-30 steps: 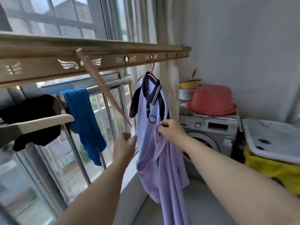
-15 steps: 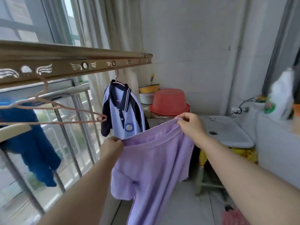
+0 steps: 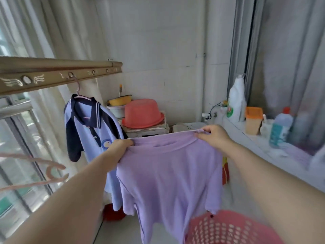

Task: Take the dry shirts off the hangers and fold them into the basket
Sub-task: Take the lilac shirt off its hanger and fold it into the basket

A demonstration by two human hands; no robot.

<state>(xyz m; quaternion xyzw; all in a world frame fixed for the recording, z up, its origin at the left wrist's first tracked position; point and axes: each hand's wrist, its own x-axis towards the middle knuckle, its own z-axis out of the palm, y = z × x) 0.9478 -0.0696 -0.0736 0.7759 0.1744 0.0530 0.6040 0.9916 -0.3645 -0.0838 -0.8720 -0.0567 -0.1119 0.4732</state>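
A lilac shirt (image 3: 168,175) hangs spread out in front of me, off its hanger. My left hand (image 3: 119,147) grips its left shoulder and my right hand (image 3: 213,136) grips its right shoulder, holding the top edge level. A pink perforated basket (image 3: 226,228) sits low at the bottom right, its rim just under the shirt's hem. A light blue polo shirt (image 3: 86,131) with a navy collar hangs on a pink hanger from the drying rail (image 3: 58,74). An empty pink hanger (image 3: 44,173) juts in from the left.
A red basin (image 3: 142,114) lies upside down on the washing machine behind the shirts, with a yellow bowl (image 3: 120,102) beside it. A ledge (image 3: 274,152) on the right carries a white detergent bottle (image 3: 236,99), an orange box and other bottles. Window bars line the left side.
The view has swung right and down, bringing the basket into sight. My left hand took hold of the lilac shirt, and both hands spread it wide and flat.
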